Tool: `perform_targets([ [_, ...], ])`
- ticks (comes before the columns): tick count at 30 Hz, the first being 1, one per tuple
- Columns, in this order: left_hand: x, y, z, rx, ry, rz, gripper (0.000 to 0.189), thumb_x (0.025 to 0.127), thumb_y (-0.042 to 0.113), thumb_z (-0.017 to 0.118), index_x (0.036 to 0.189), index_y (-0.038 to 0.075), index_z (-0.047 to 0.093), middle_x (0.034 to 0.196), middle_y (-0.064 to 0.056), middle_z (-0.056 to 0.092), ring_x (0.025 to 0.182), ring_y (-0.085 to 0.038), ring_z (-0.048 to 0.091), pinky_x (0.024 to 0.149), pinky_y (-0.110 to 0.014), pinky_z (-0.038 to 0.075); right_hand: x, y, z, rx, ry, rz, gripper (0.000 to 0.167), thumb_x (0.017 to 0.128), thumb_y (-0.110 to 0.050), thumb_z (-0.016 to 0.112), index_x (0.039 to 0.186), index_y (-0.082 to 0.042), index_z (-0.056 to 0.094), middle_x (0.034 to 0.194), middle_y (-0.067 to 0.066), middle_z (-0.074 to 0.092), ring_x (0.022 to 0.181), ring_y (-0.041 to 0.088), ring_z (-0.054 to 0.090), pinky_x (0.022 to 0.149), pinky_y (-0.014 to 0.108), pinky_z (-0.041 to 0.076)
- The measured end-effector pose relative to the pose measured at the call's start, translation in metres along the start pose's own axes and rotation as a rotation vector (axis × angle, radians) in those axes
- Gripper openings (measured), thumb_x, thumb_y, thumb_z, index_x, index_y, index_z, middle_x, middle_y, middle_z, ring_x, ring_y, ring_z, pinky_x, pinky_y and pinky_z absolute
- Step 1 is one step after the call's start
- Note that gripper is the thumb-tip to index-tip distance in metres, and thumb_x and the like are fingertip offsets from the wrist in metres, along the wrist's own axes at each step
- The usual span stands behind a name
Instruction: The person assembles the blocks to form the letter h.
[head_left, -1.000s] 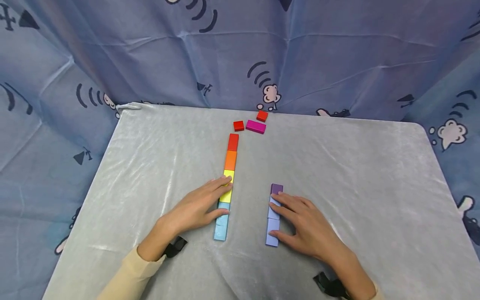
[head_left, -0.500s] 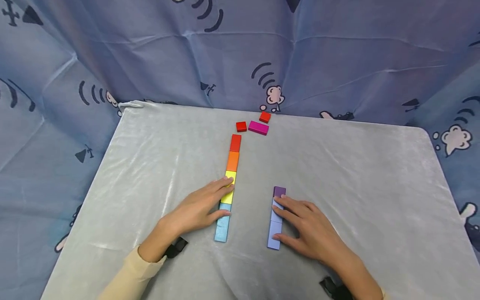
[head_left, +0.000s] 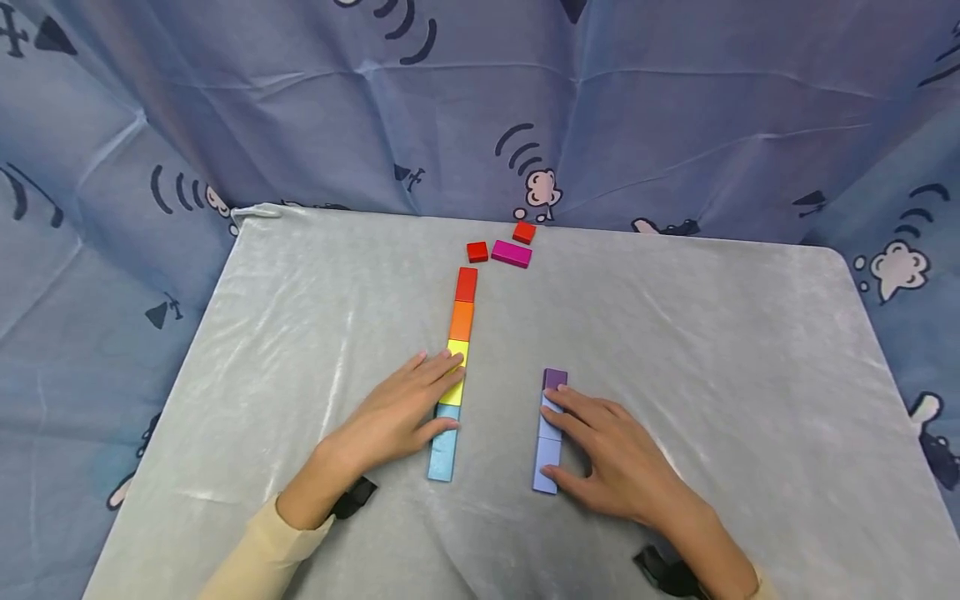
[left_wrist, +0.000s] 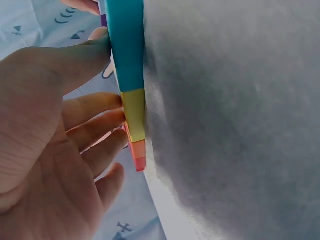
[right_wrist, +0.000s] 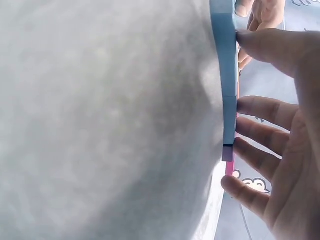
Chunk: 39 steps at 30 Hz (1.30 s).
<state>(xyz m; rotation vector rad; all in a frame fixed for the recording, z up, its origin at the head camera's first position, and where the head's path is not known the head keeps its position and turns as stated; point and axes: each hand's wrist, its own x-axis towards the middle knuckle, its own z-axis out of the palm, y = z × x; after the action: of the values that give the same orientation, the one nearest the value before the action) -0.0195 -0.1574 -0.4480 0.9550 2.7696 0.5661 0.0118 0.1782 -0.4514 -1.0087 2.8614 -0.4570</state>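
A straight row of flat blocks runs away from me left of centre: red (head_left: 466, 285), orange (head_left: 461, 321), yellow (head_left: 454, 390) and light blue (head_left: 442, 458). My left hand (head_left: 393, 417) touches this row from the left, fingertips on the yellow part and thumb on the light blue. To the right lies a shorter row, a purple block (head_left: 555, 378) at its far end and lavender blocks (head_left: 547, 467) nearer me. My right hand (head_left: 618, 450) touches it, fingertips and thumb spread along its top and right side. The wrist views show both hands' fingers extended against the block sides (left_wrist: 132, 115).
Beyond the left row lie two small red blocks, one left (head_left: 477, 252) and one farther back (head_left: 524, 232), with a magenta block (head_left: 512, 253) between. A grey cloth (head_left: 712, 350) covers the table. A blue printed curtain (head_left: 675, 125) hangs along its back and sides.
The head view has shifted slightly back and forth. My left hand's far fingers have spread a little apart; both hands otherwise stay at their rows, with the blocks in nearly the same places.
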Motion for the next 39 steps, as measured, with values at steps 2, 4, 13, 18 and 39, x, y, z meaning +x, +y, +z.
perform_targets([
  [2, 0.001, 0.002, -0.001, 0.014, 0.004, 0.003, 0.068, 0.097, 0.032, 0.079, 0.153, 0.003, 0.055, 0.163, -0.012, 0.051, 0.156, -0.028, 0.045, 0.133, -0.048, 0.03, 0.001, 0.0, -0.002, 0.01, -0.012, 0.01, 0.078, 0.084, -0.053, 0.085, 0.148, -0.014, 0.063, 0.161, 0.005, 0.054, 0.146, 0.026, 0.055, 0.114, 0.052, 0.05],
  [4, 0.003, 0.003, -0.001, 0.029, 0.003, 0.011, 0.069, 0.096, 0.032, 0.08, 0.152, 0.002, 0.056, 0.161, -0.013, 0.053, 0.154, -0.028, 0.047, 0.133, -0.048, 0.031, 0.001, -0.001, -0.003, 0.025, -0.025, 0.016, 0.078, 0.084, -0.053, 0.086, 0.147, -0.013, 0.064, 0.162, 0.006, 0.053, 0.145, 0.028, 0.056, 0.113, 0.052, 0.051],
  [13, 0.009, 0.006, -0.004, 0.127, 0.012, 0.039, 0.06, 0.097, 0.031, 0.078, 0.146, 0.0, 0.061, 0.153, -0.015, 0.06, 0.147, -0.03, 0.055, 0.128, -0.048, 0.04, 0.002, 0.0, -0.005, 0.053, -0.032, 0.003, 0.078, 0.082, -0.049, 0.089, 0.146, -0.011, 0.065, 0.161, 0.01, 0.054, 0.144, 0.03, 0.057, 0.113, 0.053, 0.053],
  [18, 0.009, 0.008, -0.006, 0.159, 0.028, 0.037, 0.056, 0.097, 0.029, 0.079, 0.142, -0.001, 0.064, 0.151, -0.015, 0.061, 0.144, -0.03, 0.058, 0.126, -0.046, 0.042, 0.003, -0.001, -0.006, 0.04, -0.031, -0.003, 0.077, 0.083, -0.05, 0.088, 0.146, -0.012, 0.065, 0.161, 0.009, 0.054, 0.144, 0.029, 0.057, 0.113, 0.052, 0.053],
  [39, 0.069, -0.009, -0.04, 0.007, 0.017, -0.006, 0.058, 0.103, 0.028, 0.071, 0.154, 0.006, 0.054, 0.155, -0.012, 0.059, 0.143, -0.03, 0.058, 0.124, -0.045, 0.046, 0.002, -0.004, -0.007, 0.052, -0.048, 0.024, 0.077, 0.087, -0.052, 0.084, 0.15, -0.012, 0.061, 0.165, 0.008, 0.049, 0.15, 0.028, 0.051, 0.12, 0.052, 0.047],
])
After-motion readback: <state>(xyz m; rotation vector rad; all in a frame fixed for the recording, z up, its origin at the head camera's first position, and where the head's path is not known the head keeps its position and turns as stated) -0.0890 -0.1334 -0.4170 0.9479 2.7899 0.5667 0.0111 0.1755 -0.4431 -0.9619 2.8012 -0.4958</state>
